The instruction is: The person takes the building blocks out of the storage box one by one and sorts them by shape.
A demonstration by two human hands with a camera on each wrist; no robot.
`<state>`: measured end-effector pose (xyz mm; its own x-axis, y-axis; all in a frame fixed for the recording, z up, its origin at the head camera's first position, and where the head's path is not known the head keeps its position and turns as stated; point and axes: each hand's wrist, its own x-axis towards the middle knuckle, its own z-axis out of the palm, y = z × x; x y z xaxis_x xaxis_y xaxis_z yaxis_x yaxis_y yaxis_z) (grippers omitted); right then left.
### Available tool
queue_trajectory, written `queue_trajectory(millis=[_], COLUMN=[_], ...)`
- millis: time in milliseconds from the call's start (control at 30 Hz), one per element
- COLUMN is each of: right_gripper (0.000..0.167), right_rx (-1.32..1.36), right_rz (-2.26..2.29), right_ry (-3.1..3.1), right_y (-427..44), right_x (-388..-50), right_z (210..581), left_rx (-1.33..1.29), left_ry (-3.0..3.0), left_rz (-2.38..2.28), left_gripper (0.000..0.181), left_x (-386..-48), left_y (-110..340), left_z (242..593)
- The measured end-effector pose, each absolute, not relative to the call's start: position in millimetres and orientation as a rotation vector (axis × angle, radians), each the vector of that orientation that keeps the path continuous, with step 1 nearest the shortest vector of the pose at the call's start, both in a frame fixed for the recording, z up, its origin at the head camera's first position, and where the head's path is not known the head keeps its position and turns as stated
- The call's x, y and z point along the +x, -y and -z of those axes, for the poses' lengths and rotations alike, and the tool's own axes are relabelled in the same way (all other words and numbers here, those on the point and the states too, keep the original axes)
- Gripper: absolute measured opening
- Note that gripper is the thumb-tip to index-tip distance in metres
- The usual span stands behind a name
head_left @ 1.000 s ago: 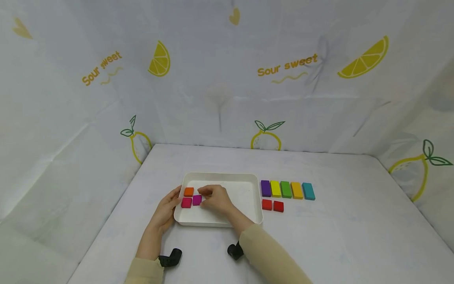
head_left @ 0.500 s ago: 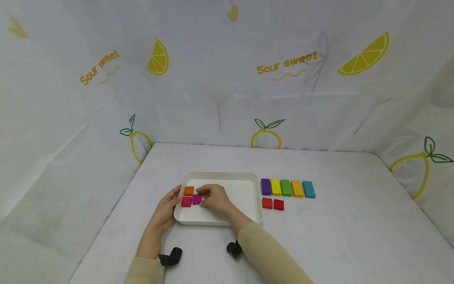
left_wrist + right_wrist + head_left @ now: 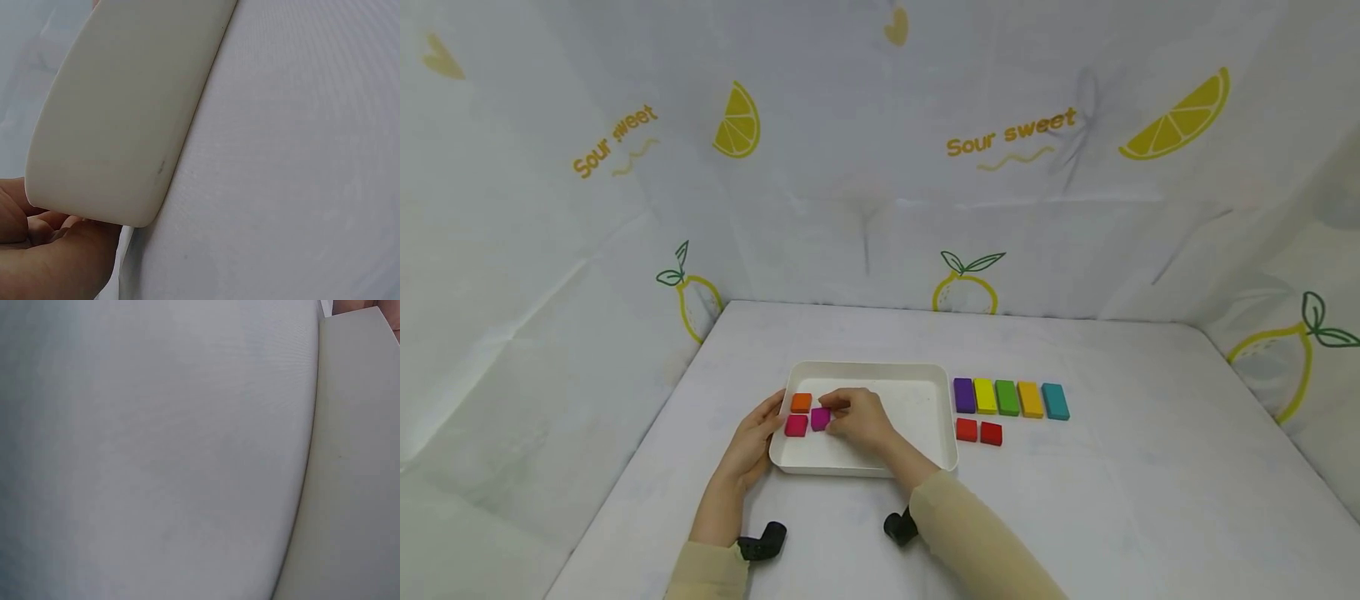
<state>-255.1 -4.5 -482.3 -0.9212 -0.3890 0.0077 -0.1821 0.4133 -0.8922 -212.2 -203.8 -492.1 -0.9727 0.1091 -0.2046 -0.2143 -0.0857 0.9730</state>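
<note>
In the head view, a shallow white tray (image 3: 917, 417) lies on the table. My left hand (image 3: 752, 442) grips its left side, the thumb at the rim; in the left wrist view, fingers (image 3: 81, 256) curl at the tray's corner (image 3: 112, 125). My right hand (image 3: 861, 418) reaches over the tray and pinches a magenta block (image 3: 821, 419) between thumb and fingers. That block sits slightly turned, a small gap right of a pink block (image 3: 796, 426). Behind the pink one lies an orange block (image 3: 801, 403). The right wrist view shows mostly table and the tray's outer wall (image 3: 356, 456).
Right of the tray stand a purple block (image 3: 964, 396), a yellow block (image 3: 985, 397), a green block (image 3: 1007, 398), an orange-yellow block (image 3: 1030, 400) and a teal block (image 3: 1056, 402) in a row. Before them lie two smaller red blocks, one nearer the tray (image 3: 966, 430), another (image 3: 991, 434).
The magenta block in my right hand has shifted slightly right, widening its gap to the pink block, and has turned a little. My left hand keeps its hold on the tray.
</note>
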Motion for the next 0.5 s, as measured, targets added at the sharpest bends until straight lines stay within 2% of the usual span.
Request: queue_trajectory(millis=[500], right_gripper=[0.037], right_rx=[-0.45], right_rz=[1.621], right_ry=[-2.503], right_y=[-38.5], right_x=[-261.3], right_z=[465.3], left_rx=[-0.13], left_ry=[-1.971], left_rz=[-2.178], left_gripper=[0.055], left_x=[-211.8], left_y=[203.0], left_z=[492.3])
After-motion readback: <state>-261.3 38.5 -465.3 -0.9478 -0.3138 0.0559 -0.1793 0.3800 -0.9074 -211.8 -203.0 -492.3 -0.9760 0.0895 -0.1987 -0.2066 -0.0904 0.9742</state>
